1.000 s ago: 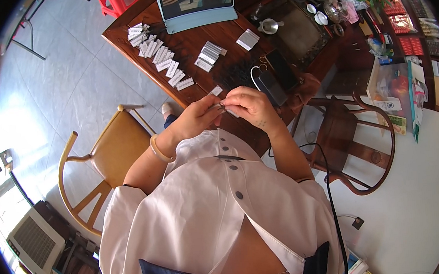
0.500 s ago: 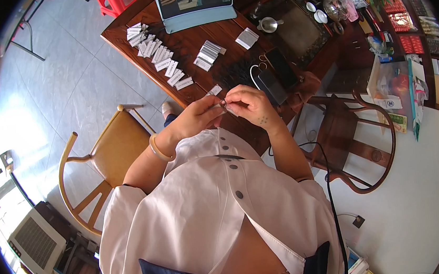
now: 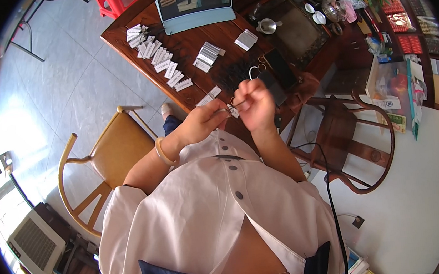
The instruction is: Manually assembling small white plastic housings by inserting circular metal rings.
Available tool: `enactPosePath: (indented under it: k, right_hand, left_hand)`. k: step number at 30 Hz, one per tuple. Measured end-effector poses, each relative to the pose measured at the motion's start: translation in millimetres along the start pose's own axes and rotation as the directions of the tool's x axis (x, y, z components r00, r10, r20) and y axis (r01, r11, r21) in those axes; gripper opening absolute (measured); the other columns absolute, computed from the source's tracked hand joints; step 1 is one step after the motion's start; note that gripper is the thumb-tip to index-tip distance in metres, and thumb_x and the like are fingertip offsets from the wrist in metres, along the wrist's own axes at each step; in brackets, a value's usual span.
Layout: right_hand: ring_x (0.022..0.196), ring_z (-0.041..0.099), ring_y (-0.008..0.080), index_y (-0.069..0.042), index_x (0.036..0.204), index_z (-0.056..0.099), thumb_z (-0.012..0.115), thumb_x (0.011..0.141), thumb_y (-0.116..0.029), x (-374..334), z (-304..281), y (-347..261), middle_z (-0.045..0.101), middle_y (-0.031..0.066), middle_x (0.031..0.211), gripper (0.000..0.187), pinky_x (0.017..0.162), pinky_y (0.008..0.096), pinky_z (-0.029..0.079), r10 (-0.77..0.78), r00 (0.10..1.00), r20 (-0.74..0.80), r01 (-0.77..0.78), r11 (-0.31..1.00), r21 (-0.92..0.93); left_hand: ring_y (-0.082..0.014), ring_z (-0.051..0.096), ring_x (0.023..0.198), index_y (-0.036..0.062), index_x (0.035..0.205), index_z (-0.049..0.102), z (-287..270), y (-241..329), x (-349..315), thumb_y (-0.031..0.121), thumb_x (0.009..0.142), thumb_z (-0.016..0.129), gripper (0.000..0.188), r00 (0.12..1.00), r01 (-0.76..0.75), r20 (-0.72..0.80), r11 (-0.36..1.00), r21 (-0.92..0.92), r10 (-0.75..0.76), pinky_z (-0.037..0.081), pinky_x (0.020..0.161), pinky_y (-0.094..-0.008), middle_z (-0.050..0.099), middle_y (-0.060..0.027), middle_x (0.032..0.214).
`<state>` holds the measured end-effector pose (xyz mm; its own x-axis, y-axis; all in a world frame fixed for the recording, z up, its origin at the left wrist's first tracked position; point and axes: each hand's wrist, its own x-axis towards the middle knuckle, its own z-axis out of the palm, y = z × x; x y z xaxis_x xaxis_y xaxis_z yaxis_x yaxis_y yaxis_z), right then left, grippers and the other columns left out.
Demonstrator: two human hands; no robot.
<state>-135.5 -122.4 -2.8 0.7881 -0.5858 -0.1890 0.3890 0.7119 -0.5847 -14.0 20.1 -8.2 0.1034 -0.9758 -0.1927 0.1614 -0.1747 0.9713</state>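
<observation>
Close in front of my body, above the table's near edge, my left hand [image 3: 205,121] is closed in a pinch on a small white tag [image 3: 234,112]. My right hand [image 3: 256,104] is raised beside it with curled fingers, pinching a thin dark cord [image 3: 241,103] that runs to the tag; the fingertips are slightly blurred. Just beyond my left hand lies a loose white tag [image 3: 208,96]. Black cords [image 3: 232,73] lie in a heap past my right hand. Farther off are a stack of grey-white tags [image 3: 208,56] and a smaller stack [image 3: 246,40].
Corded white tags [image 3: 165,66] overlap along the left edge of the wooden table [image 3: 129,20]. A tablet [image 3: 196,4] stands at the back. Scissors [image 3: 261,64] and a dark phone-like slab [image 3: 280,67] lie right of the cords. Chairs flank me: tan [image 3: 117,147] left, brown [image 3: 335,131] right.
My right hand has lifted and turned, drawing the dark cord away from the tag. My left hand has shifted slightly right and nearer my body, uncovering more of the loose tag.
</observation>
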Motion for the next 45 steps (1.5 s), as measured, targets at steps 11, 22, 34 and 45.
enactPosePath:
  k: [11,22,34,45]
  right_hand:
    - [0.063,0.050,0.0039,-0.002,0.091,0.067,0.062,0.092,-0.014,-9,-2,-3,0.060,0.0024,0.084,0.013,0.053,0.0178,0.038,0.072,0.997,0.025,-0.037,0.744,-0.667]
    - [0.070,0.051,0.0062,0.001,0.094,0.068,0.060,0.092,-0.008,-7,4,-14,0.064,0.0046,0.099,0.012,0.065,0.0204,0.043,-0.167,0.982,0.082,0.174,0.666,-0.726]
    - [0.073,0.049,0.0053,0.001,0.092,0.062,0.059,0.093,-0.011,-10,-3,-8,0.060,0.0018,0.090,0.012,0.065,0.0198,0.041,0.121,0.993,-0.001,-0.090,0.732,-0.675]
    - [0.085,0.058,0.0211,0.001,0.087,0.061,0.063,0.084,0.000,-19,20,-12,0.057,0.0101,0.096,0.004,0.074,0.0300,0.048,-0.137,0.860,0.492,0.499,0.027,-0.866]
  left_hand:
    - [-0.0177,0.063,0.071,0.0021,0.104,0.054,2,-3,2,0.016,0.096,0.050,0.017,0.985,-0.063,-0.143,0.974,0.220,0.096,0.049,0.066,-0.0303,0.064,-0.0075,0.076]
    - [-0.0104,0.061,0.069,0.0020,0.095,0.055,0,0,7,0.015,0.098,0.052,0.014,0.988,-0.073,-0.123,0.979,0.192,0.097,0.049,0.061,-0.0250,0.063,-0.0040,0.077]
    - [-0.0136,0.059,0.065,0.0007,0.098,0.058,-1,-9,5,0.015,0.095,0.055,0.014,0.993,-0.085,-0.067,0.982,0.169,0.098,0.048,0.061,-0.0273,0.063,-0.0044,0.075]
    - [-0.0201,0.065,0.084,0.0028,0.109,0.059,-7,-10,7,0.014,0.091,0.062,0.021,0.976,-0.192,-0.058,0.952,0.240,0.211,0.050,0.076,-0.0296,0.066,-0.0101,0.092]
